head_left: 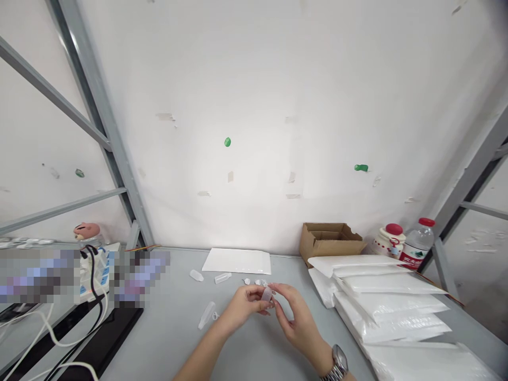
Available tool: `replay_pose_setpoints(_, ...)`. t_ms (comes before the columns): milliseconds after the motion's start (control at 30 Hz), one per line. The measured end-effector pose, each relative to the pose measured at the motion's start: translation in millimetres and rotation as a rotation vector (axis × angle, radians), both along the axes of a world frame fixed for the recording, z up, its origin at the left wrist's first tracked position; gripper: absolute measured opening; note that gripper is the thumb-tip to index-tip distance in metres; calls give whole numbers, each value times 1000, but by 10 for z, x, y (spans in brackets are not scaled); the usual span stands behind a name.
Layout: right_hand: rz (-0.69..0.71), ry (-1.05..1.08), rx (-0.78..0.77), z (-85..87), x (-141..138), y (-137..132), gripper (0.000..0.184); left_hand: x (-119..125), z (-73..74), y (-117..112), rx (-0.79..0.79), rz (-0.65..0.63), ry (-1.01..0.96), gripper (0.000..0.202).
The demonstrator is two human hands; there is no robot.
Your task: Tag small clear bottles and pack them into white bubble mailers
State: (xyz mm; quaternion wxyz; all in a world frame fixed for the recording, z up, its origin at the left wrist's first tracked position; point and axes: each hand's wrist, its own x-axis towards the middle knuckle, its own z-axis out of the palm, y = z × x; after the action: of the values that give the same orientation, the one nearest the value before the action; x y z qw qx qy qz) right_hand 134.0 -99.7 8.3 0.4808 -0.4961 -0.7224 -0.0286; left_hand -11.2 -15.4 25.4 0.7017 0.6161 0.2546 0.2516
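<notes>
A small translucent plastic bottle is between my two hands above the grey table. My left hand is closed around its lower part, fingers and thumb pinching it. From the other side, the fingertips of my right hand close on the bottle near its top and side; a cap there is too small to make out. Just beyond my hands lie several small white caps. Further left are two more clear bottles, one bottle and another bottle. A longer clear tube lies beside my left forearm with a small ring-shaped piece.
A white envelope lies near the wall. On the right are stacked white padded mailers, a cardboard box, a red-lidded jar and a water bottle. A power strip with cables stands left, near a black flat object.
</notes>
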Motion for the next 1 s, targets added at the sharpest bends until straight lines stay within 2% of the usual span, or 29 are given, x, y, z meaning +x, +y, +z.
replay_pose_setpoints(133,30,-126,60,22,34,6,52,2,-15,-2,-22,-5,-20,33)
replay_pose_setpoints(300,38,-181,87,13,49,-4,57,-1,-1,-8,-3,-14,-7,33)
replay_pose_setpoints(367,28,-88,73,2,39,-7,53,-4,1,-7,-6,-11,-7,33)
replay_pose_setpoints(467,-72,233,25,-14,5,15,41,0,-18,-5,-8,-2,-6,33)
replay_pose_setpoints(533,-119,450,-64,-18,-20,49,30,12,-37,-9,-1,3,2,34)
replay_pose_setpoints(600,-95,585,-174,-18,-42,87,22,25,-52,-17,8,1,10,33)
replay_pose_setpoints(767,12,765,-325,-31,-79,153,29,44,-56,-33,28,-7,24,33)
replay_pose_setpoints(1000,15,908,-384,-55,-68,199,34,65,-119,-21,32,30,31,38)
